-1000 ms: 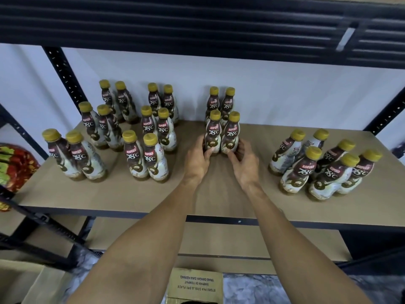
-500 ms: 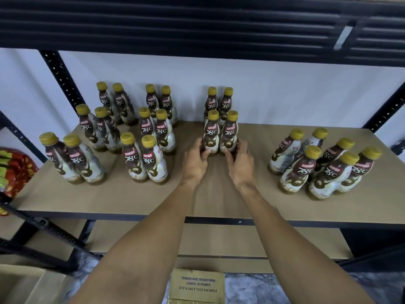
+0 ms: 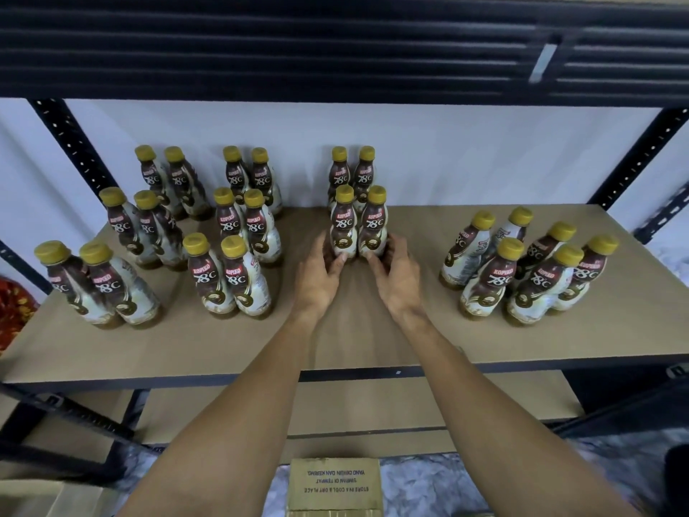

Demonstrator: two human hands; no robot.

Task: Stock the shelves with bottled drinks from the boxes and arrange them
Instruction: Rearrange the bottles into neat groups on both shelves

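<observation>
Two capped bottles (image 3: pixel 345 227) of brown drink in hands (image 3: pixel 320 278) (image 3: pixel 397 281) on shelf (image 3: pixel 112 348)

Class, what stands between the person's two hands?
In the head view, two upright bottles stand side by side between left hand and right hand.

We see bottled drinks (image 3: pixel 208 281) standing upright on the tan shelf (image 3: pixel 354 330), gold-capped, with brown-and-white Kopiko 78°C labels. Paired rows fill the left; mid-shelf stands a square of four, its front pair (image 3: pixel 343 227) gripped low by the left hand (image 3: pixel 320 279) and right hand (image 3: pixel 398 279); rightward sits a loose cluster (image 3: pixel 490 283) of perhaps six.
</observation>
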